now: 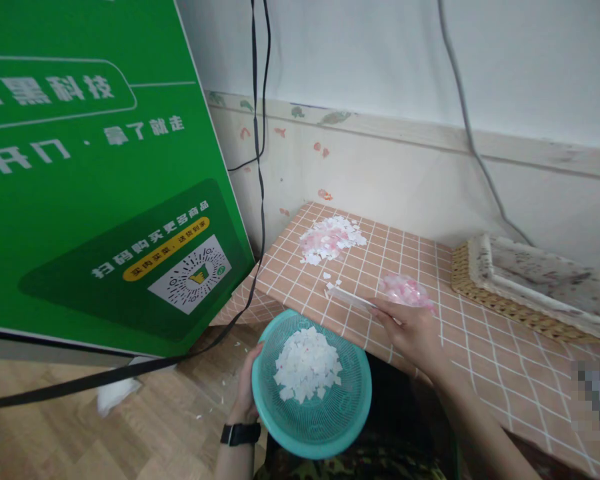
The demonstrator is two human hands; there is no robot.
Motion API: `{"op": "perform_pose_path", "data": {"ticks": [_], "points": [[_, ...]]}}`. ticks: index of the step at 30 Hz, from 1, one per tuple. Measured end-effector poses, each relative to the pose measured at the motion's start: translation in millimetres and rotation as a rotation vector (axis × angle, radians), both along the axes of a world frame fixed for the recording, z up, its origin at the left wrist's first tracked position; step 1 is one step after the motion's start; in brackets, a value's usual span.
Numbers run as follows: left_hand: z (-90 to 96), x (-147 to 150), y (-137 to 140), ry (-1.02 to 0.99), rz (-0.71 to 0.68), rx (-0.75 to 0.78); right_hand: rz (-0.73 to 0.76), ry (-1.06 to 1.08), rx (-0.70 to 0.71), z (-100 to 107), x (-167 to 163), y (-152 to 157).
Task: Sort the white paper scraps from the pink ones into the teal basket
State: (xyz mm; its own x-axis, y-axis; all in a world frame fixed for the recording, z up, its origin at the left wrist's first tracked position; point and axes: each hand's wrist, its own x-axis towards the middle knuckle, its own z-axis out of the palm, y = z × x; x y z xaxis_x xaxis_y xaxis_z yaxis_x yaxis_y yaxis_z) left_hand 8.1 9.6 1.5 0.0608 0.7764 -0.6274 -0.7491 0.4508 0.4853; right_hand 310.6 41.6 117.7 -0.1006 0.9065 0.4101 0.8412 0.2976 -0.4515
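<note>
My left hand, with a dark watch on the wrist, grips the left rim of a teal plastic colander. In it lies a heap of small white paper-like pieces. The colander is held just in front of the table's near edge. My right hand is closed on one end of a flat, pale translucent strip. The strip's far end touches a few loose white pieces on the tabletop. Farther back is a pile of white pieces with pinkish plastic among them. A pink-and-clear plastic bag lies just beyond my right hand.
A brown checked cloth covers the table against the wall. A lined wicker basket stands at right. On the left rises a green panel, with a black cable hanging beside it. White scraps and a white bag lie on the wooden floor.
</note>
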Motion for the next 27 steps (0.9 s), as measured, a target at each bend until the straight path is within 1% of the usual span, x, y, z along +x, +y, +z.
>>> {"op": "perform_pose_path", "data": {"ticks": [4, 8, 10, 13, 17, 19, 23, 27], "points": [[10.1, -4.6, 4.0, 0.014, -0.029, 0.047, -0.035, 0.032, 0.021, 6.2, -0.5, 4.2], [20.4, -4.9, 6.8, 0.036, -0.063, 0.057, 0.026, 0.075, -0.038, 6.9, -6.5, 12.4], [23.6, -4.7, 7.1, 0.038, -0.064, 0.061, -0.008, 0.072, -0.046, 7.1, -5.5, 15.8], [26.3, -5.1, 6.4, 0.041, -0.063, 0.067, -0.096, 0.077, -0.052, 9.2, 0.8, 21.2], [29.3, -6.0, 5.0, 0.047, -0.068, 0.047, -0.168, 0.162, -0.014, 9.8, 3.0, 31.9], [30.7, -6.1, 4.8, 0.04, -0.069, 0.039, -0.129, 0.172, 0.002, 6.8, -1.8, 37.0], [31.1, -5.9, 5.0, 0.053, -0.053, 0.038, 0.011, 0.142, 0.003, -3.6, -13.4, 41.2], [28.3, -8.9, 3.1, 0.054, -0.069, 0.015, 0.021, 0.131, 0.041, -10.8, -17.9, 42.6]]}}
